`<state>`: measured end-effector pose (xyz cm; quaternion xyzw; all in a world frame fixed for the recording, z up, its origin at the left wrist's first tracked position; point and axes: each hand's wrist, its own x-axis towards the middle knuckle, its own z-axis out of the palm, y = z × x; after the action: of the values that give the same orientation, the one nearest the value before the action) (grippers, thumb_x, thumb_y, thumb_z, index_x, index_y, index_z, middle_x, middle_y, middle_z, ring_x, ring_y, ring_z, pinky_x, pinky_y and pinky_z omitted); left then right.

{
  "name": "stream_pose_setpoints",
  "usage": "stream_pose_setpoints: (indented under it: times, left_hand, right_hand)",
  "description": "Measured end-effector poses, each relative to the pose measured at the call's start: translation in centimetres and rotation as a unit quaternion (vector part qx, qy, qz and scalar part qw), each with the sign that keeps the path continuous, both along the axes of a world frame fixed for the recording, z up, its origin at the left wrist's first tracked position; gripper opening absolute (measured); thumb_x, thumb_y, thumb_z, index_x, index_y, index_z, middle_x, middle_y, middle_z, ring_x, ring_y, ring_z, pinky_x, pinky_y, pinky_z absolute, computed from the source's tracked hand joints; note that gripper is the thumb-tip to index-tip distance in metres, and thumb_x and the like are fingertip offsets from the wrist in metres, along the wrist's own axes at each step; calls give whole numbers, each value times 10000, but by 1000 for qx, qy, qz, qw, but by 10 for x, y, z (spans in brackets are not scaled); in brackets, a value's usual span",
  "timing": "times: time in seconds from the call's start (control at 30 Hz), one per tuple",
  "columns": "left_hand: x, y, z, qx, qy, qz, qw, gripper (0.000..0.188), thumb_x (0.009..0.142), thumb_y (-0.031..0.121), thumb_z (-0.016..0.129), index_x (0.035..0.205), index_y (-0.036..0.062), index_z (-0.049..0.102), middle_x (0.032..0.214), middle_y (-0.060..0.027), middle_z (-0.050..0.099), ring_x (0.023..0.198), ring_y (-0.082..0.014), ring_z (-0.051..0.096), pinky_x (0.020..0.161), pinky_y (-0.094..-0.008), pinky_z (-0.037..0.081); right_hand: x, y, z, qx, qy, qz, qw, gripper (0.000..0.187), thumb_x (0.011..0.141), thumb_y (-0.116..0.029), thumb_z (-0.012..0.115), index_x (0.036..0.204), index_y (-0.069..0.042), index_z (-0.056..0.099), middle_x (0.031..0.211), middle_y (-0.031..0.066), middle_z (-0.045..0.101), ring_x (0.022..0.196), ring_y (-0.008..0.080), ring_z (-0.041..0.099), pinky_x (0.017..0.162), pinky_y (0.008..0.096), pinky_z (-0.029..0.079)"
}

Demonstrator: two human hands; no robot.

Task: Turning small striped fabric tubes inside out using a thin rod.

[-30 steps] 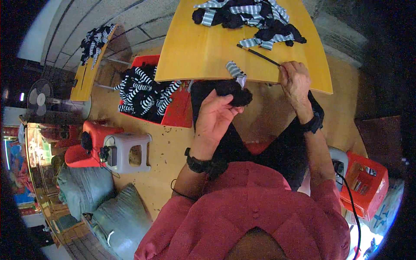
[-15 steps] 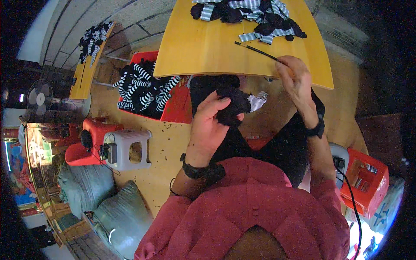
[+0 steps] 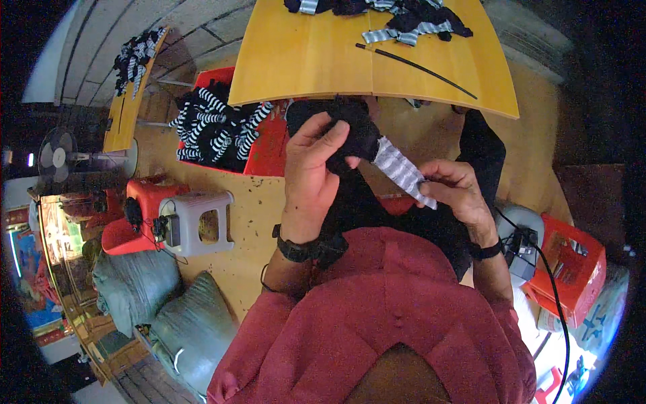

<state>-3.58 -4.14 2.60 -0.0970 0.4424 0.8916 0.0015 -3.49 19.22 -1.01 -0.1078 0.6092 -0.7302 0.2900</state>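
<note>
My left hand (image 3: 311, 172) is closed round a bunched black fuzzy fabric piece (image 3: 358, 135), thumb on top, just in front of the table edge. From that piece a grey-and-white striped strip (image 3: 398, 164) runs down to the right. Thumb and fingers of my right hand (image 3: 460, 191) pinch the strip's free end, so it stretches between both hands. A thin dark rod (image 3: 418, 67) lies slantwise on the yellow table (image 3: 296, 60), apart from my hands. Farther back on the table sits a pile of similar black and striped pieces (image 3: 420, 25).
Left of the table, a red bin (image 3: 266, 156) holds black-and-white striped pieces (image 3: 219, 124). Beyond are a second narrow table (image 3: 121, 128) and a fan (image 3: 57, 158). A grey stool (image 3: 208, 222) stands at my left, a red crate (image 3: 568, 269) at my right.
My right hand has let go of the rod, which now lies on the table. It has come down toward me and taken the strip's end, and more of the strip shows.
</note>
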Motion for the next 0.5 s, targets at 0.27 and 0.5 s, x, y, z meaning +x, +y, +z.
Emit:
stream_pose_setpoints:
  times: [0.27,0.5]
  left_hand:
    - [1,13,-10,-98,-52,71,991,157,793,50,654,941,31,605,836,-46,621,617,-104,566,386,-205,375]
    - [-6,15,-19,-82,-45,-8,996,193,800,36,646,985,22,592,920,-46,603,773,-89,563,478,-228,441]
  right_hand:
    - [23,23,3,-32,-10,-112,993,123,827,-31,586,944,-1,607,758,43,615,604,84,548,488,209,440]
    - [39,19,17,-117,-56,-171,977,174,846,-32,546,1004,9,605,785,75,624,603,111,557,514,216,447]
